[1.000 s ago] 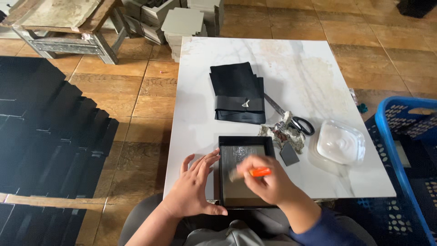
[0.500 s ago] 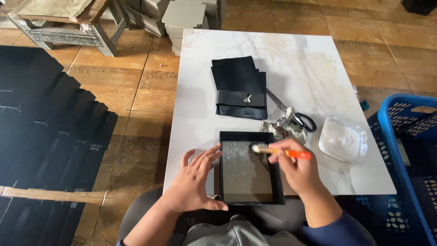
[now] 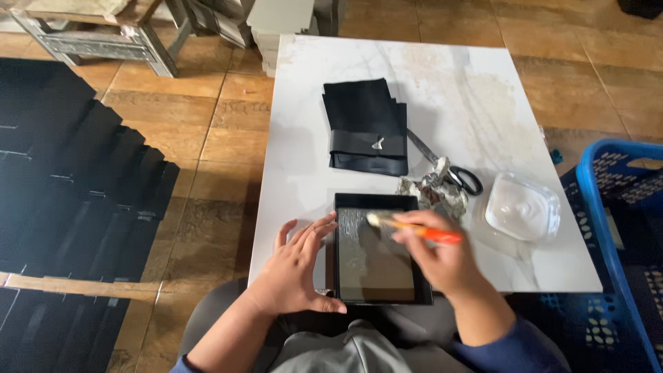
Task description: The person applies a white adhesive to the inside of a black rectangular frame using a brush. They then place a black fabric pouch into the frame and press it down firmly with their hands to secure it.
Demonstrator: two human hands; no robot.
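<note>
**Brush on the tray, left hand steadying it**

My right hand (image 3: 442, 259) has its grip clamped on the orange handle of a brush (image 3: 414, 228). The brush runs out of my fingers toward 10 o'clock, and its pale bristles rest on the upper part of the black tray (image 3: 378, 252), near the top rim. A grey, wet-looking streak shows on the tray's left half, below and beside the bristles.

My left hand (image 3: 297, 266) lies flat on the counter (image 3: 304, 159) at the tray's 9 o'clock side, fingers spread apart, clamped on nothing. The fingertips touch the tray's left rim and the thumb lies along its lower left corner.

The tray sits at the near edge of the counter, right in front of me, between my two hands.

From the tray, a crumpled wad of foil (image 3: 434, 192) lies just beside the top right corner at 1 o'clock, with scissors (image 3: 449, 169) touching it farther on. A clear tub (image 3: 521, 207) of white paste stands at 3 o'clock, near my right hand. A stack of black folded pieces (image 3: 366, 128) lies at 12 o'clock, well apart. A blue crate (image 3: 615, 228) stands on the floor off the counter's right edge.
</note>
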